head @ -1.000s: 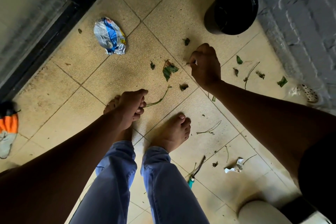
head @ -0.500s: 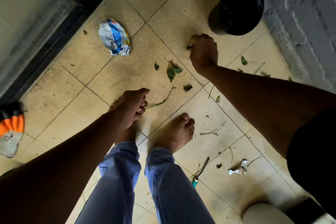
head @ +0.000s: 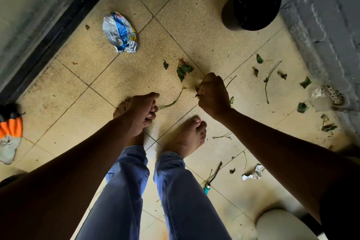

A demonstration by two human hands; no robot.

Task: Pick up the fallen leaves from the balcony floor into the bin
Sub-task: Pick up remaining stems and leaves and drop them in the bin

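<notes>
We are partway — our right hand (head: 213, 94) pinches leaf scraps; our left hand (head: 144, 112) is curled (contents unclear); leaves (head: 184, 70) litter the floor (head: 136, 76); the bin (head: 253, 0) stands at one o'clock.

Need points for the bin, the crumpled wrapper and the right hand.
bin (head: 234, 23), head view, on its outer wall near the floor.
crumpled wrapper (head: 119, 32), head view, on the blue and silver middle.
right hand (head: 213, 94), head view, on the back of the hand, fingers curled round leaf bits.
</notes>
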